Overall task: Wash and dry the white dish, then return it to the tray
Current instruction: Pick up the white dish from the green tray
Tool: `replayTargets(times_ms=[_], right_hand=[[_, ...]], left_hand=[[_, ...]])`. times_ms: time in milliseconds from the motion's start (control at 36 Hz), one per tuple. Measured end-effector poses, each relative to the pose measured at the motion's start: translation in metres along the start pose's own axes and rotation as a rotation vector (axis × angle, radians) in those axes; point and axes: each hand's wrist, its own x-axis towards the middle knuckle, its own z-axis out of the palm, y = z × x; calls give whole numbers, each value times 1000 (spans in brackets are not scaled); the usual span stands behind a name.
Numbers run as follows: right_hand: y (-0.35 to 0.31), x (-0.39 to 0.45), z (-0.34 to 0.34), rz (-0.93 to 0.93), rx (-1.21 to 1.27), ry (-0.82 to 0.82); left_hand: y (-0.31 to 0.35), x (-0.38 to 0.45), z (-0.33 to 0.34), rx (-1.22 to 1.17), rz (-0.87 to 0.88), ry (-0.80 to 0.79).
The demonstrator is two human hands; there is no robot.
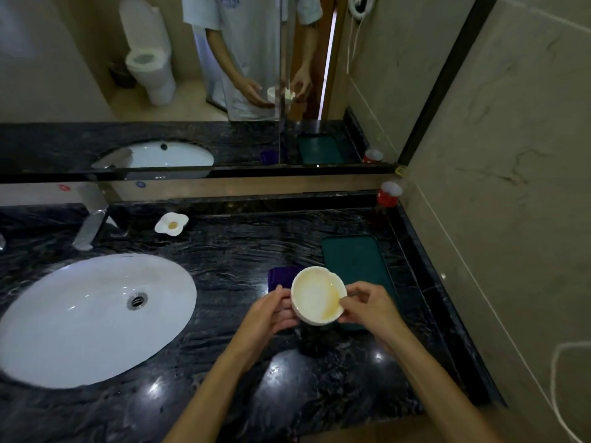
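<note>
Both hands hold the white dish above the dark marble counter: the left hand cups its outer wall with curled fingers, and the right hand pinches the rim on the opposite side. Yellowish residue streaks the dish's inside. It hangs between a purple cloth and the dark green tray, with the oval white sink well to the left. A faucet and an egg-shaped soap dish sit by the mirror.

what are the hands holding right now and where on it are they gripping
Both hold the white dish by its rim, above the counter: the left hand grips the left side, and the right hand pinches the right edge.
</note>
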Motion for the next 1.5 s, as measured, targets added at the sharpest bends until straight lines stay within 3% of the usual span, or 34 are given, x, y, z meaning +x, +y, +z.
replayTargets(times_ms=[278,528,861,1167,1500], right_hand=[[18,-21,15,-4,-137,-72],[21,-32,29,14,-210,-172],[-3,-38,67,-62,-98,-406],[-20,-38,150,-121,-148,-476],[-47,-31,288,-148,-151,-508]], left_hand=[[-5,-27,-18,-39,-129,-169],[-11,-47,-38,-75,-225,-139],[-5,-85,-74,-218,-119,-29],[17,-106,-143,-324,-96,50],[51,-118,-272,-322,-53,121]])
